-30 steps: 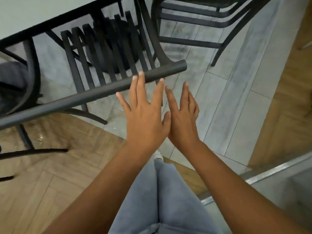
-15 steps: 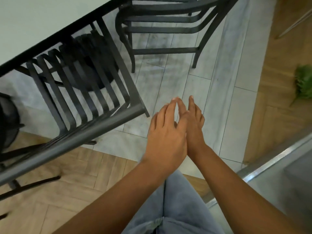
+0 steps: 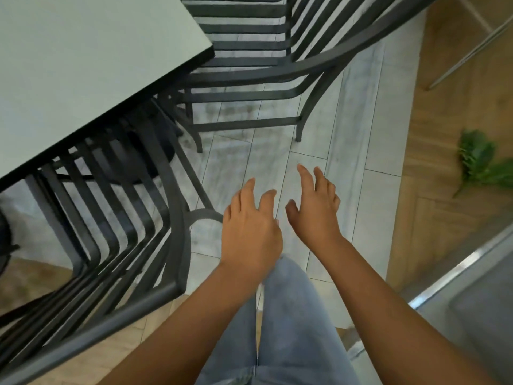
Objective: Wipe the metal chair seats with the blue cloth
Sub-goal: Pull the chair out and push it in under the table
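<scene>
Far left: pale, smooth table top with a thin dark edge, one corner pointing right. Tucked under it at near left, a dark metal chair; flat slats bend from seat to back, a round tube forms the top rail. Its seat lies mostly under the table. Far centre, a second chair of the same slatted metal, with curved legs, stands on grey, streaked floor tiles.

Centre: left hand, back up, fingers loosely bent and slightly apart, holding nothing, just right of the near chair's frame. Right hand beside it, apart, fingers spread and relaxed, also holding nothing. Light denim legs below.

Right: wood herringbone floor, a green leafy plant. No blue cloth is in view.
</scene>
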`<state>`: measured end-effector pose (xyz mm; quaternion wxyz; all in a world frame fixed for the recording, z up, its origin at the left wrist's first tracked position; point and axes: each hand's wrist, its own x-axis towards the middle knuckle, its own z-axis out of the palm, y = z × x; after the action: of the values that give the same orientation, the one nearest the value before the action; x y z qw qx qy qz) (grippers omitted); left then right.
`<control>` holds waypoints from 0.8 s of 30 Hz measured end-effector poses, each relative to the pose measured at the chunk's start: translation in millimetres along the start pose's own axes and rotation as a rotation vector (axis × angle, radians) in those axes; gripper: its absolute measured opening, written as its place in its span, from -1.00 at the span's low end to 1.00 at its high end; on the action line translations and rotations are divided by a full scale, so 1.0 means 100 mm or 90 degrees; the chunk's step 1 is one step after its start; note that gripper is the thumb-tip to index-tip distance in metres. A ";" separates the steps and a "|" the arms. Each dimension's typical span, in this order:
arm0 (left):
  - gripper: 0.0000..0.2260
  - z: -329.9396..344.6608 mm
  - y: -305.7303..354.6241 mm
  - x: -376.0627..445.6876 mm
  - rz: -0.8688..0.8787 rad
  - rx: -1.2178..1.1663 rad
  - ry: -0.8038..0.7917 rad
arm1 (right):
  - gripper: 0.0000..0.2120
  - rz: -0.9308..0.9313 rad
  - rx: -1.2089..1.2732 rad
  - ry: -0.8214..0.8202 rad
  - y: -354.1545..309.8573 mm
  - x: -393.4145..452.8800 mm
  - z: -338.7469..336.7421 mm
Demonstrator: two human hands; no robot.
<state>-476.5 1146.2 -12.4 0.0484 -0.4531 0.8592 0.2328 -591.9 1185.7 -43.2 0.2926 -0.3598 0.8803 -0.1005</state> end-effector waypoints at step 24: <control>-0.19 0.29 1.48 1.66 -0.281 -0.038 -0.222 | -0.35 -0.016 -0.101 -0.269 1.05 1.66 -1.28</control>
<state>-696.1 1104.6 -34.7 0.2315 -0.5837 0.7112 0.3160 -822.3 1142.4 -53.9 0.4397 -0.4056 0.8002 0.0431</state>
